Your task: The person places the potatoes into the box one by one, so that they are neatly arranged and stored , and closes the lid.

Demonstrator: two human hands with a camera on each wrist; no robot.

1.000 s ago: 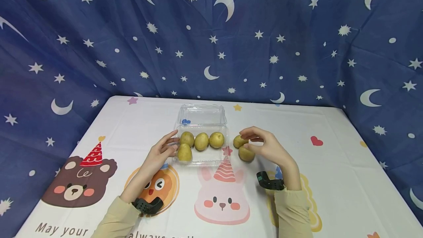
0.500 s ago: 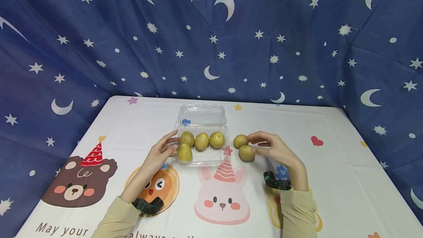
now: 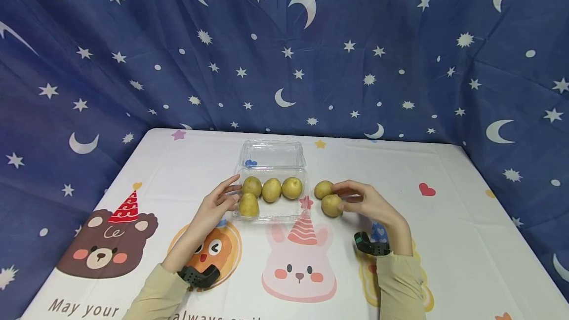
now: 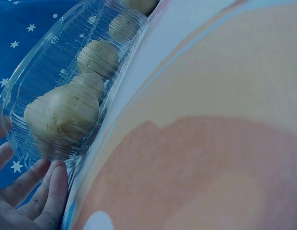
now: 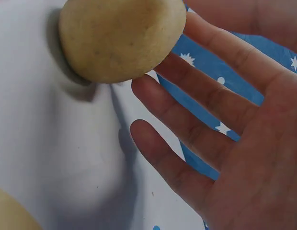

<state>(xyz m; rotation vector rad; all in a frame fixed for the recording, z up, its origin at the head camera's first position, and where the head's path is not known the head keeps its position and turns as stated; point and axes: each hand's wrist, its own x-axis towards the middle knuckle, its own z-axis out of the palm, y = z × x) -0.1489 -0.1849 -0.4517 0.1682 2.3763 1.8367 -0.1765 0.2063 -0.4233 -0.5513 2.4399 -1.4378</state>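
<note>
"Yellowish skin is seen at the right hand; is that near potato gripped?"
"Thumb and fingers are held apart around its side; whether it is touched cannot be told. Just beyond it, a second potato is seen on the tablecloth."
"And leftward of that hand?"
"Four potatoes are held in a clear container, its lid folded back. Its left wall is touched by the left hand, fingers loosely parted."

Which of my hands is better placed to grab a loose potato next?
Probably your right hand: it is right by the two loose potatoes, while your left hand is at the far left side of the clear container.
</note>
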